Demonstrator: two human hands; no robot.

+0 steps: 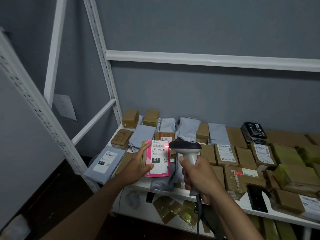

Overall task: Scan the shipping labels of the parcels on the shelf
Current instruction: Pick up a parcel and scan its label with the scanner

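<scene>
My left hand [136, 163] grips a pink boxed parcel [156, 172] by its left side and lifts it above the shelf. Its white shipping label [160, 153] faces me, and a red scanner dot glows on the barcode at the label's upper right. My right hand [197, 175] is wrapped round the handle of a grey barcode scanner [187, 151]. The scanner's dark head points at the label from the right, very close to it. A cable hangs down from the handle.
The white shelf [174, 191] carries several brown cardboard boxes [245, 157], grey poly mailers [187, 127] and a black box [253, 131]. A labelled grey mailer [105, 161] overhangs the left corner. White uprights [102, 54] stand left. More parcels lie on the lower shelf.
</scene>
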